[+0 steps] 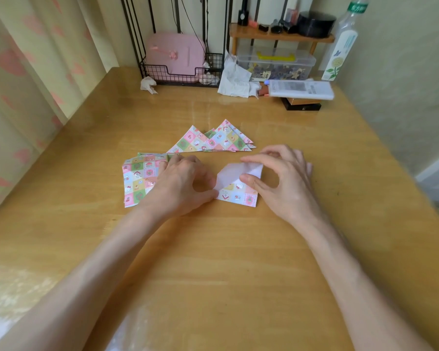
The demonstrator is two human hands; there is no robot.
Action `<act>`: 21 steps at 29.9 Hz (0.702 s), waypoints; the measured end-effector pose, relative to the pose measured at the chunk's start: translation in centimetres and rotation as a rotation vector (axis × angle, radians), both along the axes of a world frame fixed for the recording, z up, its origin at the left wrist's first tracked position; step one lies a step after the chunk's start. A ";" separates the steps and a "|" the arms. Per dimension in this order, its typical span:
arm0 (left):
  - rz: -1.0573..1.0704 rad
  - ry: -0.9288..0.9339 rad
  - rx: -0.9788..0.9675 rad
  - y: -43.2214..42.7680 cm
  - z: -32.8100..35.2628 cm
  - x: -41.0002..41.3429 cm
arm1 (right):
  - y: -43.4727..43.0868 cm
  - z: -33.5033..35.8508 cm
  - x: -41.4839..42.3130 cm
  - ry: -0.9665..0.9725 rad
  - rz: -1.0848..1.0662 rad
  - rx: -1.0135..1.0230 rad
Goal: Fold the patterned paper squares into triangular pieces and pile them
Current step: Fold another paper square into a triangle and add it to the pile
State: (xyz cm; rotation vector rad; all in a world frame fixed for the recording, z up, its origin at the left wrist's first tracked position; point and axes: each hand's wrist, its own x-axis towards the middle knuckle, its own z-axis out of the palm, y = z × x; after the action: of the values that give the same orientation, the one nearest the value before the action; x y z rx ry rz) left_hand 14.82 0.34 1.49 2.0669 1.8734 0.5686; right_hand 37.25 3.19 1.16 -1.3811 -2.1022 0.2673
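Sheet in work: we have one half-folded sheet [236,191] just nearer us than the triangle pile [213,141], its white underside turned up over the patterned face.
Left hand [180,183]: thumb and fingers pinch the sheet's left corner, nearer us than the pile and to its left.
Right hand [284,178]: thumb and forefinger pinch the raised white flap, nearer us than the pile and to its right.
Done: folded triangles fanned in the pile. We count at least four by their edges; the exact number we cannot tell.
Left: this fold is not yet creased flat, and a square stack [137,181] waits nearer than the pile on its left.
Count: one sheet in work, one pile, one stack of several squares, too overlapped to number.
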 end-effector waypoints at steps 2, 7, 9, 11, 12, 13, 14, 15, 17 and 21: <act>-0.008 -0.010 0.026 0.1 -0.1 0.0 | 0.0 0.1 0.0 0.033 0.000 0.052; -0.003 -0.104 0.228 0.2 -0.8 0.2 | 0.1 0.0 -0.1 0.287 -0.016 -0.249; -0.031 -0.149 0.266 0.1 -0.6 0.5 | 0.1 0.0 0.0 0.343 -0.059 -0.352; -0.101 -0.170 0.259 -0.2 -0.6 0.8 | -0.2 0.3 0.0 0.373 -0.054 -0.418; -0.129 -0.156 0.236 -0.4 -0.7 1.0 | -0.4 0.5 0.0 0.392 -0.034 -0.450; -0.147 -0.125 0.208 -0.6 -0.7 1.2 | -0.6 0.7 -0.2 0.403 -0.012 -0.483; -0.155 -0.076 0.184 -0.7 -0.9 1.3 | -0.7 0.9 -0.4 0.403 0.006 -0.515; -0.159 -0.016 0.171 -0.7 -1.0 1.4 | -0.9 1.0 -0.6 0.396 0.026 -0.543; -0.177 0.073 0.180 -0.6 -1.2 1.5 | -1.2 1.4 -0.7 0.388 0.082 -0.607; -0.294 0.070 0.213 -0.6 -1.1 1.4 | -1.2 2.5 0.9 0.395 0.297 -0.735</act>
State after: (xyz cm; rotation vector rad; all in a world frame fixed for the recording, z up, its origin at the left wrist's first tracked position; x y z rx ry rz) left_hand 16.19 -0.30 0.38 2.4713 1.5577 0.6506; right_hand 38.19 1.97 3.67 -1.2262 -1.9252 1.4229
